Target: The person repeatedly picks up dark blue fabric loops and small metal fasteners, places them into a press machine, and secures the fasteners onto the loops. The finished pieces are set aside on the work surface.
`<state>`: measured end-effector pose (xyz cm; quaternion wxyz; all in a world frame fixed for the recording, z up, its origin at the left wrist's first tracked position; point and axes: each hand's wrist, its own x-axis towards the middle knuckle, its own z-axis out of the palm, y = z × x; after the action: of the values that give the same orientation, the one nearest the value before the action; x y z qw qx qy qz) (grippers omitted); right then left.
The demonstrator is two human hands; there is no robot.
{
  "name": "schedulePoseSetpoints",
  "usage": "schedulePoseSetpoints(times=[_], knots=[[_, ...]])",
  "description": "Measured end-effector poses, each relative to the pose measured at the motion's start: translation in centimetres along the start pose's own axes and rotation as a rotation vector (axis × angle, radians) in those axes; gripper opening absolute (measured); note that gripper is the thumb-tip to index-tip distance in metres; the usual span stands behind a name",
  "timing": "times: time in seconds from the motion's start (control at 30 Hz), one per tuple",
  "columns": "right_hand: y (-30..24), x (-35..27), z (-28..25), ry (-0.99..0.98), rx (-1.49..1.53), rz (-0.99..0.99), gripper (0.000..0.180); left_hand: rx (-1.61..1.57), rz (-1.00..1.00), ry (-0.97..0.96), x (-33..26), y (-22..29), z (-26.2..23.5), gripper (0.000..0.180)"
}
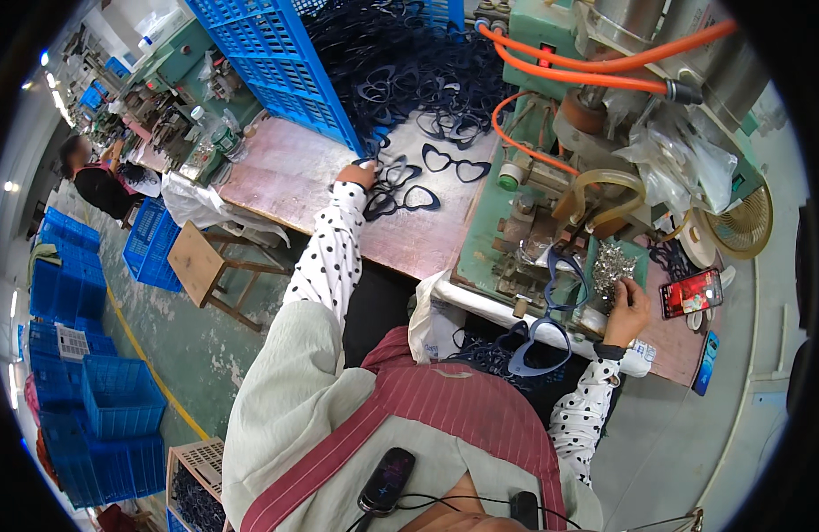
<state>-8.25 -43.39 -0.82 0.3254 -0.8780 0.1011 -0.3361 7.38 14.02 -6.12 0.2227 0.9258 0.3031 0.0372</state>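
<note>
My left hand (356, 175) is at the edge of a group of dark heart-shaped eyeglass frames on the pink worktable (285, 182), its fingers closed on one of them. Beside it lie loose eyeglass frames (402, 202), and another eyeglass frame (456, 163) rests a little to the right. My right hand (629, 312) is at a pile of small shiny metal parts (613, 264), fingertips pinched together. Whatever they hold is too small to make out. Between my hands, a blue eyeglass frame (558, 333) hangs tilted at the green machine's fixture (520, 244).
A blue crate (281, 71) stands tipped by a large heap of dark frames (401, 66). Orange hoses (596, 66) cross the machine. A phone (690, 293) and a fan (742, 222) are at right. A wooden stool (197, 262), stacked blue crates (121, 395) and a seated person (99, 182) are left.
</note>
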Motion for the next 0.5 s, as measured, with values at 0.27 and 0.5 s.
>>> schedulePoseSetpoints(times=[0.27,0.5], knots=[[-3.4,0.5,-0.2,0.005,0.048,-0.019,0.013,-0.217,0.511,0.129,-12.5,8.8,3.4,0.032],[-12.5,1.0,-1.9,-0.232,0.528,0.082,0.017,-0.399,0.848,0.532,-20.7,12.7,-5.3,0.012]])
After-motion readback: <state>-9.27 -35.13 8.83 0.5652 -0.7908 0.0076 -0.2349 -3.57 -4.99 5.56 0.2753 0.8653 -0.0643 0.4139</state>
